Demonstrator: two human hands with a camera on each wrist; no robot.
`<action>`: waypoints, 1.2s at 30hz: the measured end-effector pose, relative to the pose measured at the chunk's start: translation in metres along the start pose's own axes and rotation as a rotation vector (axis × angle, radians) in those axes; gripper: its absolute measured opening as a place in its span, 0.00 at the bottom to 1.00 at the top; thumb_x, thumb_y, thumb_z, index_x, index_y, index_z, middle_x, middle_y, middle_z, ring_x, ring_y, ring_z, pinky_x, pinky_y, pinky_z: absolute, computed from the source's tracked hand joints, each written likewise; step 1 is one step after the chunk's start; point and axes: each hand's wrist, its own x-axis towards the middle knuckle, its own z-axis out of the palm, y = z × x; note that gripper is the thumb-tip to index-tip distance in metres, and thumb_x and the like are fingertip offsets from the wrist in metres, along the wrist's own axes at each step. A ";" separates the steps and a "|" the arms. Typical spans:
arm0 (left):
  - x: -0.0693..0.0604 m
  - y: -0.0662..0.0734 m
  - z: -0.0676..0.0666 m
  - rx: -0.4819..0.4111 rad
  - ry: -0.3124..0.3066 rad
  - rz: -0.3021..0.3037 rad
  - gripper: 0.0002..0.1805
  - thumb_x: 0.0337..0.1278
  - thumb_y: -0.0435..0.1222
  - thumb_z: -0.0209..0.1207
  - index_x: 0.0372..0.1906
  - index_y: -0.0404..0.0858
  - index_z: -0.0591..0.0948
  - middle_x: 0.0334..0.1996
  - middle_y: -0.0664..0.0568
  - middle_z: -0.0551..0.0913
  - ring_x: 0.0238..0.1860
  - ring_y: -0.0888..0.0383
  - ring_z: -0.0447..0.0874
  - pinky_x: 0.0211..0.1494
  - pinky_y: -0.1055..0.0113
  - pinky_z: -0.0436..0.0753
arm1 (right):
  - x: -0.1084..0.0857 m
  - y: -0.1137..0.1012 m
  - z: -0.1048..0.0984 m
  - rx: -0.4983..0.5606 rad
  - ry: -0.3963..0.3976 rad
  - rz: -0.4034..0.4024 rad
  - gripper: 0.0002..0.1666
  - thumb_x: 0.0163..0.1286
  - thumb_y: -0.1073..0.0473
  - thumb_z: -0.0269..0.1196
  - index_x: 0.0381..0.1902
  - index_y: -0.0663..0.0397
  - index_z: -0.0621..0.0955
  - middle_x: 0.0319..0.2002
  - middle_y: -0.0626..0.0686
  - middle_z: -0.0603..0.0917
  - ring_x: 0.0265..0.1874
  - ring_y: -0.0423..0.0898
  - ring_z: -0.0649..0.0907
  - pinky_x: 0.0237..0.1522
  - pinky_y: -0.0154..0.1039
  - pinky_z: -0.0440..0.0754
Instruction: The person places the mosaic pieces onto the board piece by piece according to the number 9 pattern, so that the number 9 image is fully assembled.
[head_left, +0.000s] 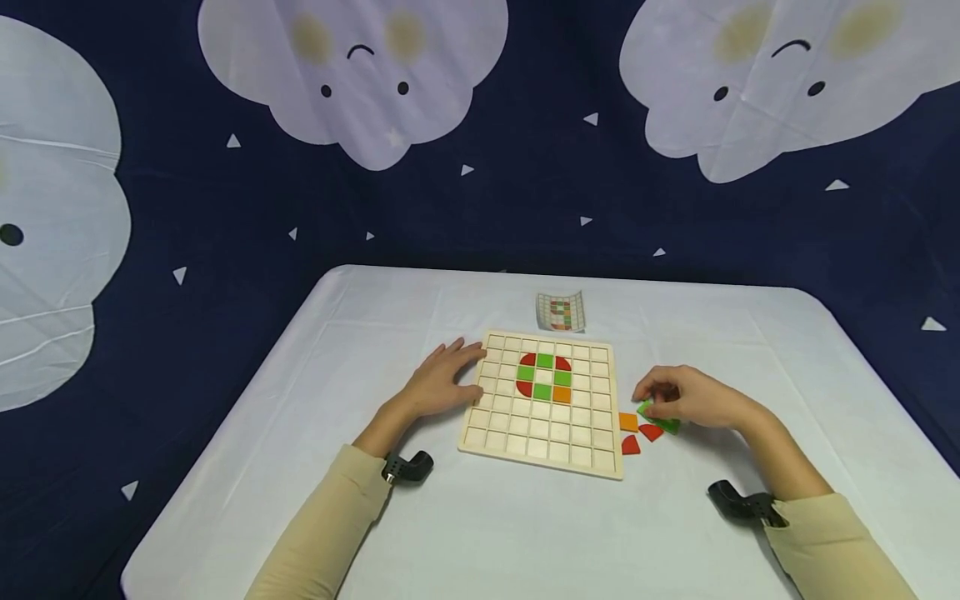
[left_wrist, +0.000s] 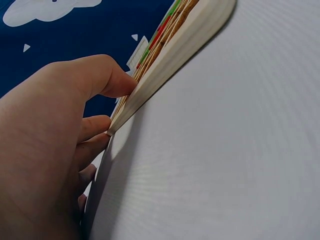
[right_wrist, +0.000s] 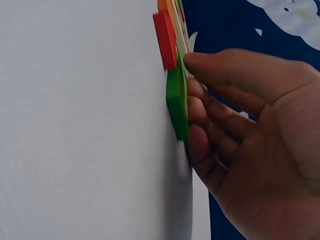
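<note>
My left hand, fingers spread, steadies the square pale-wood grid board; my right hand curls at a flat green tile, pinch unclear, best gripped edgewise.

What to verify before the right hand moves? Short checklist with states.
1. Left hand touching the left edge of the board: ok.
2. Board flat on the table: ok.
3. Right hand firmly gripping a green piece: cannot tell; thumb and fingers are at it, grip partly hidden.
4. Two red pieces uncovered by the hand: ok.
5. All pieces on the board: not ok; the loose orange square lies by its right edge.
6. Layout matches the pattern card: cannot tell; print too small.
</note>
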 end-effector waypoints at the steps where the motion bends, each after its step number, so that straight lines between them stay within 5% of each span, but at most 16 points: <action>1: 0.000 0.000 0.000 -0.002 -0.001 -0.001 0.37 0.51 0.51 0.59 0.69 0.48 0.69 0.71 0.58 0.62 0.74 0.56 0.46 0.74 0.61 0.42 | -0.001 0.000 -0.001 0.009 -0.006 -0.002 0.14 0.60 0.60 0.68 0.44 0.51 0.81 0.30 0.50 0.78 0.31 0.46 0.75 0.29 0.34 0.75; 36: 0.001 -0.004 0.003 -0.001 0.014 0.010 0.38 0.49 0.53 0.58 0.69 0.47 0.69 0.71 0.59 0.62 0.74 0.56 0.46 0.74 0.62 0.42 | 0.000 -0.001 0.001 -0.034 0.011 -0.023 0.18 0.58 0.58 0.71 0.48 0.48 0.84 0.36 0.47 0.79 0.32 0.46 0.76 0.31 0.34 0.76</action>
